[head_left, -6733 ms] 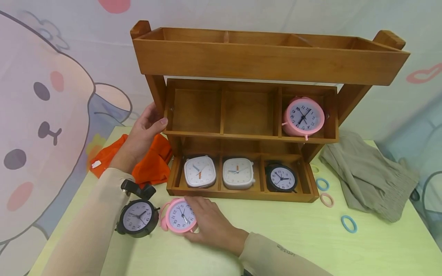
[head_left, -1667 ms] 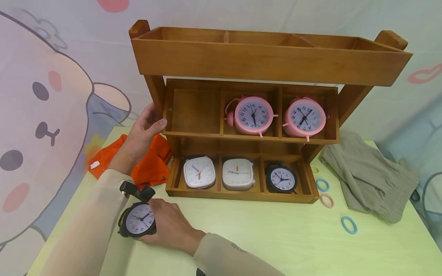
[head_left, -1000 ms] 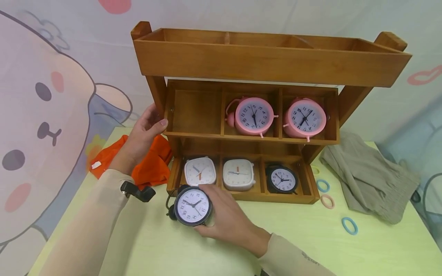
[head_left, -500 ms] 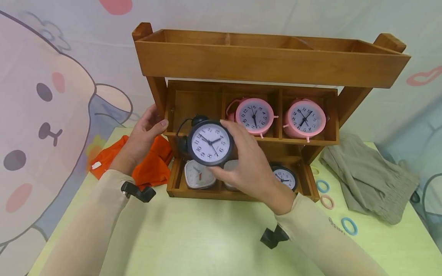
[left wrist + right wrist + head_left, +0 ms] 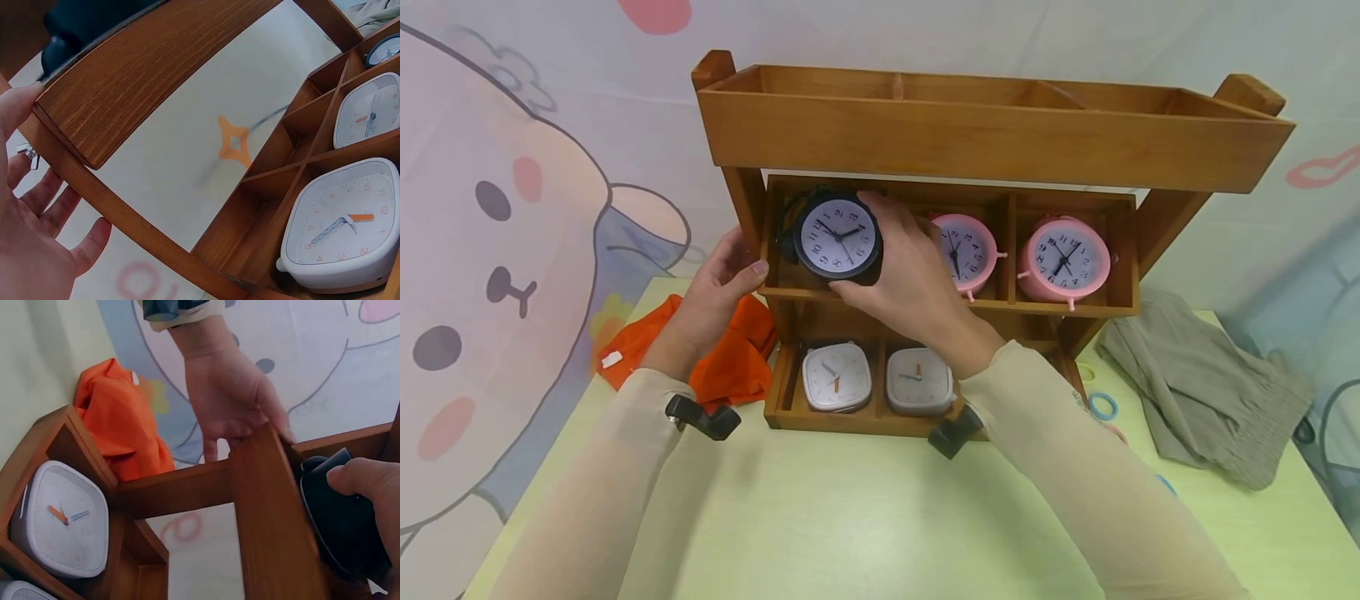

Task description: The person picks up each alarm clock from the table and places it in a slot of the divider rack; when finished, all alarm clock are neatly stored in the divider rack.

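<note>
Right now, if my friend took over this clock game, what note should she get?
Right hand: grip on the black clock, easing it into the middle shelf's left slot.
Left hand: steadying the wooden rack by its left post, holding nothing.
Done: two pink clocks fill the other middle slots; two white clocks sit in the bottom row. The bottom right slot is hidden by the arm.
Left: set the black clock down and let go.

blk clock [image 5: 838, 235] back hidden, pink clock [image 5: 964, 250] part-covered
</note>
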